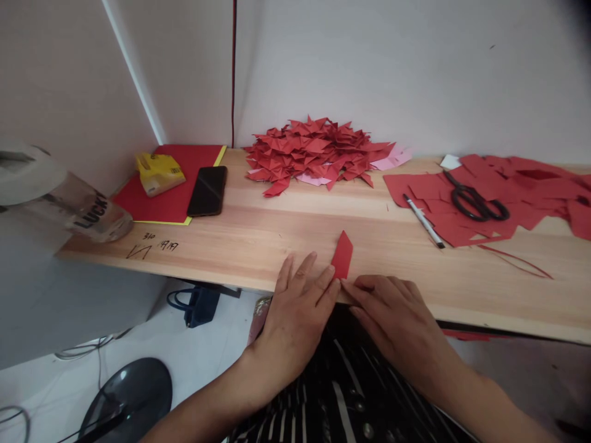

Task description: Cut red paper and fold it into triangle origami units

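A folded strip of red paper (342,255) with a pointed top end lies at the front edge of the wooden table. My left hand (300,307) rests on the tabletop with its fingers spread. Its index finger and thumb press down on the lower left of the strip. From the other side, my right hand (392,314) has curled fingers, with the index fingertip at the strip's lower corner. The right thumb and the strip's lowest end are partly hidden at the table edge.
Behind lies a heap of folded red paper pieces (314,154). At right, black scissors (478,203) and a marker (423,221) lie on red paper scraps (521,184). At left are a phone (207,191), a yellow packet (159,173), red sheets (161,209) and a bottle (99,212).
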{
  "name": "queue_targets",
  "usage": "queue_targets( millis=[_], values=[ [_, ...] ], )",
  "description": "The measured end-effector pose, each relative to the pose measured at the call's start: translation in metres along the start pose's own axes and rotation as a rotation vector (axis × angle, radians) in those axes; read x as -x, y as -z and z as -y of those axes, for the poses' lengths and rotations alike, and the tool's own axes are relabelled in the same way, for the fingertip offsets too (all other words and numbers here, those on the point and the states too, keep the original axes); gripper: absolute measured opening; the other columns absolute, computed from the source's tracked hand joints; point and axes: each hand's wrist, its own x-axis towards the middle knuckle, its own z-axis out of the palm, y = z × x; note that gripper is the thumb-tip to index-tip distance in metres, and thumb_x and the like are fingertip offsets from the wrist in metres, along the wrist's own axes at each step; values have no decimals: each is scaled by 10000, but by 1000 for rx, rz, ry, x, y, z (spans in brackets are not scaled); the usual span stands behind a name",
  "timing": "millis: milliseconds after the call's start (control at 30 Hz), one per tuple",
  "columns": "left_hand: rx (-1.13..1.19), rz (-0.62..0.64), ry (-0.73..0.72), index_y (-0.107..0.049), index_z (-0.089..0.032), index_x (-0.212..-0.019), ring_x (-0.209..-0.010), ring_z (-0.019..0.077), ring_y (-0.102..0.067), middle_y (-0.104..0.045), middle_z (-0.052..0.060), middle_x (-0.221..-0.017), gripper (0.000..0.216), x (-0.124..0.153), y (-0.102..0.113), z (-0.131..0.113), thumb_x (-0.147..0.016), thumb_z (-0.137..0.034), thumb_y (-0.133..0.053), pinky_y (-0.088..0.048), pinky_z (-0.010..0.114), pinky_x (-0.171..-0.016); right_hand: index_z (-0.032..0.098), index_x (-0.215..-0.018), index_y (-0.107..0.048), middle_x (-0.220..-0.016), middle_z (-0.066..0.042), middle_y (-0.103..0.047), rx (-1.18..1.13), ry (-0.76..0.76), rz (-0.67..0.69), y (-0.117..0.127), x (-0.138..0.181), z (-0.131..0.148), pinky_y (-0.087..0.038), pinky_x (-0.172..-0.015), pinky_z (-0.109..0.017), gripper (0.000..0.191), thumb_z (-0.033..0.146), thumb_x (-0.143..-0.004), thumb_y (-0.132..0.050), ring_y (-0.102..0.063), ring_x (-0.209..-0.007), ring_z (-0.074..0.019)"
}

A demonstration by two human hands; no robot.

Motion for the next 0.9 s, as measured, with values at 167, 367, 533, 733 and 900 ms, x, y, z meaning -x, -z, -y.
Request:
queue_targets(
  millis=[167, 367, 533, 733, 900],
  values=[
    [-10, 32, -24, -489, -170, -1370, -1373, 315, -336, -483, 34, -1442, 440, 1, 2, 4, -930, -171, -471, -278, 538, -1161, 152, -1376, -486, -1359, -116, -559, 40, 48, 19, -4, -4, -3, -383, -960, -401, 420, 215, -963, -441, -483, -1235, -240],
    [1, -19, 36, -559, -169, -1293, -1313, 312, -414, -553, 75, -1341, 379, 2, -1, 1, -922, -171, -481, -328, 524, -1134, 169, -1388, -477, -1437, -23, -521, 88, 133, 62, -11, -13, -11, -271, -1096, -436, 426, 266, -981, -397, -399, -1356, -217],
    [-21, -22, 0, -539, -137, -1314, -1358, 313, -361, -505, 73, -1411, 406, 4, -2, -3, -919, -149, -448, -304, 522, -1143, 192, -1385, -493, -1457, 1, -494, 134, 90, 70, -11, -12, -10, -239, -1124, -466, 430, 287, -974, -409, -372, -1379, -239],
    [-98, 4, -20, -530, -104, -1329, -1388, 310, -333, -446, 90, -1474, 419, 4, 1, -8, -927, -173, -434, -294, 492, -1144, 169, -1412, -466, -1469, -50, -481, 144, 67, 78, -13, -10, -8, -318, -1076, -426, 473, 313, -962, -443, -400, -1354, -239],
    [-109, 42, -23, -545, -126, -1319, -1397, 297, -333, -458, 87, -1468, 404, 1, 4, -6, -936, -197, -438, -280, 506, -1148, 205, -1379, -510, -1439, -46, -518, 173, 14, 61, -11, -10, -8, -362, -971, -445, 428, 301, -968, -435, -463, -1290, -252]
  ],
)
